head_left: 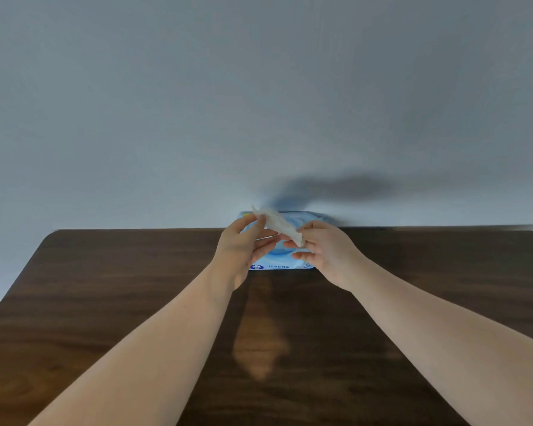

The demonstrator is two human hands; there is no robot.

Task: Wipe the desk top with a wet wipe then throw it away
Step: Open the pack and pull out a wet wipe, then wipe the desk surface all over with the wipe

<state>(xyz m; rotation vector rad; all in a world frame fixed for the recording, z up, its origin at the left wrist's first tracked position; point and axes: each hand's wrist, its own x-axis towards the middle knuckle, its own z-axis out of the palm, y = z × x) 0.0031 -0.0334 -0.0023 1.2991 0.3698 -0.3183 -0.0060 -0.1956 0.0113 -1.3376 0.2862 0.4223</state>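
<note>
Both hands pinch wipe (277, 224) in air, just above pack (282, 256): left hand (240, 250) on far-left end, right hand (323, 253) on near-right end. Likely unfolding before wiping. Desk (105, 302) below, bare, unwiped.

I see bare desk top (105, 302) open left, right and near me, only the wipes pack (282, 259) at the far edge, wall (259, 103) closing off behind it

The pack of wipes (277, 259) lies on the desk (105, 302), at its far edge, maybe touching the wall (259, 87) behind. Above the pack, the left hand (240, 250) and right hand (326, 253) hold a wipe (277, 224) between them.
</note>
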